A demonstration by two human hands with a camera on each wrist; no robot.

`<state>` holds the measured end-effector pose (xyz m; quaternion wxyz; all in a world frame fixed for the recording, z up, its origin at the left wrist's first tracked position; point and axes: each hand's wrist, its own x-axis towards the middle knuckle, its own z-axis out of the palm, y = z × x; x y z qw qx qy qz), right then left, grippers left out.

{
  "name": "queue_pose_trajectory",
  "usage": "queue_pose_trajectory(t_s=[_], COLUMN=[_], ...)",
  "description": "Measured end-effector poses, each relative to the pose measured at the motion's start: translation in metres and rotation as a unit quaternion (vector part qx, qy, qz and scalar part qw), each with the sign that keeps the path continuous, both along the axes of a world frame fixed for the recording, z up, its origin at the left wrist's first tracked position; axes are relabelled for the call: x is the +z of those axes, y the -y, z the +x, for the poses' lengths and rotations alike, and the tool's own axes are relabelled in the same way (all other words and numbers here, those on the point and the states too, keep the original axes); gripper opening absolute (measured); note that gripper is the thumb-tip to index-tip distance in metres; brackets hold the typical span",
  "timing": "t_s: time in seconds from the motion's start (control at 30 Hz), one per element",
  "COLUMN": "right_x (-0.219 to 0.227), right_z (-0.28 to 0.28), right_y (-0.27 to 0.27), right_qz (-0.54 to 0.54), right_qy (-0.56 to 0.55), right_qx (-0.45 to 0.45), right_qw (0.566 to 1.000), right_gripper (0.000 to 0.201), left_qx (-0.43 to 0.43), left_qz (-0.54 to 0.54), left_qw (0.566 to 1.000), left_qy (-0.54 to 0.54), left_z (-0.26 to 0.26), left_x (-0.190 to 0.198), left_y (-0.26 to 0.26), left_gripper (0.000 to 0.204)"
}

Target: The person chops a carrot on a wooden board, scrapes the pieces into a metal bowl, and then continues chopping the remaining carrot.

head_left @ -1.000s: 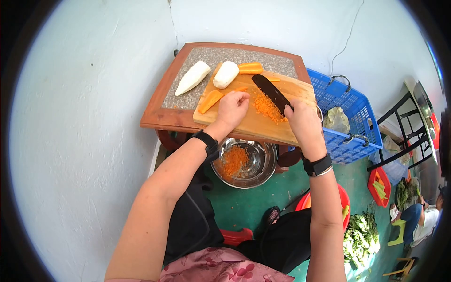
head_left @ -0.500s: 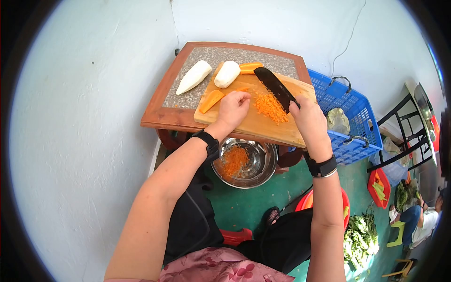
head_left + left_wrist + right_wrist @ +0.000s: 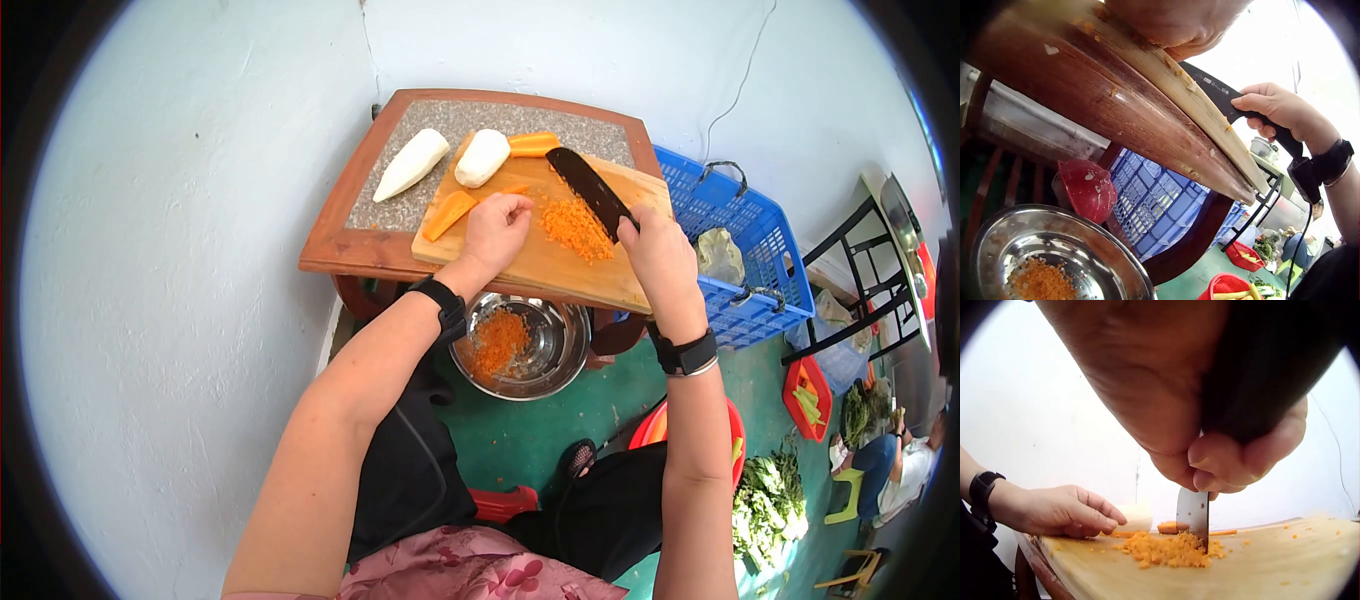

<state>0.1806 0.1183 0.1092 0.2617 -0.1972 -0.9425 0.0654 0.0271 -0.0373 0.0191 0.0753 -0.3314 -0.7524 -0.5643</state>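
My right hand point(image 3: 658, 262) grips the handle of a black-bladed kitchen knife point(image 3: 588, 188). Its edge stands in a heap of chopped carrot point(image 3: 574, 228) on the wooden cutting board point(image 3: 590, 281). Left of the heap, my left hand point(image 3: 495, 236) rests on the board, its fingers loosely curled with no object showing between them. Beside that hand lies a carrot piece point(image 3: 449, 214); more carrot point(image 3: 533, 145) is at the back. A peeled white radish piece point(image 3: 482, 158) sits on the board's far left, and a longer white radish point(image 3: 411, 165) on the tabletop beside it.
Below the table edge stands a steel bowl point(image 3: 560, 345) with chopped carrot inside. A blue plastic crate point(image 3: 765, 235) is right of the table. Leafy greens point(image 3: 770, 510) and red basins point(image 3: 808, 398) are on the green floor. Someone sits point(image 3: 900, 475) at far right.
My right hand has shifted a little right with the knife, whose blade has moved to the right side of the carrot heap. My left hand has stayed in place.
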Motion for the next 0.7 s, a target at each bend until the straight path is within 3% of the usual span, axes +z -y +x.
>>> queue_pose_trajectory(t_s=[0.2, 0.7], right_x=[-0.009, 0.001], right_z=[-0.003, -0.002], right_y=[0.004, 0.009], right_qz=[0.003, -0.009], right_qy=[0.003, 0.005], right_qx=[0.035, 0.019], right_qw=[0.999, 1.0], right_gripper=[0.025, 0.024], left_qx=[-0.005, -0.008], left_qz=[-0.002, 0.014], left_qw=[1.0, 1.0], left_qy=[0.008, 0.003], left_z=[-0.001, -0.002], left_x=[-0.001, -0.003], left_y=[-0.001, -0.001], left_gripper=[0.016, 0.016])
